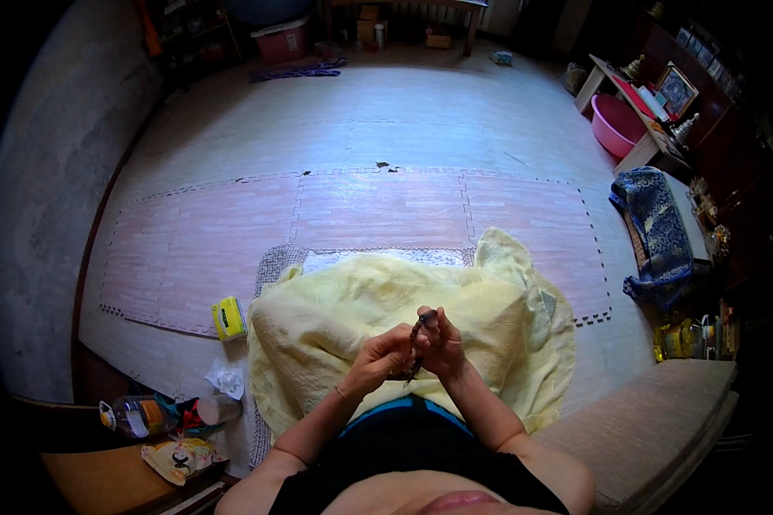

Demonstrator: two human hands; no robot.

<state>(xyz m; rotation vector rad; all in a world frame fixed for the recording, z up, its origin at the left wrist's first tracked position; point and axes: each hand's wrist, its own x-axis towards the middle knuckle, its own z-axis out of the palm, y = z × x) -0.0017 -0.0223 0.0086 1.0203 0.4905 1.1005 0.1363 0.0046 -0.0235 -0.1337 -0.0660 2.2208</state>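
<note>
A dark beaded strand (416, 336), which looks like prayer beads, runs between my hands in front of my waist. My left hand (389, 350) is closed on the strand, with the fingers curled toward the middle. Upright beside it, my right hand (442, 345) is closed on the beads too, its thumb and fingertips near the upper end. A dark end of the strand hangs below the fingers. Under both hands, a pale yellow cloth (361, 292) covers my lap and legs.
Left of the cloth lies a yellow packet (229, 318), with a crumpled white tissue (224, 378) and a plastic bottle (137, 416) nearer. A brown cushioned seat (644, 429) stands at my right. Farther right are a blue patterned cloth (653, 227) and a pink basin (617, 126).
</note>
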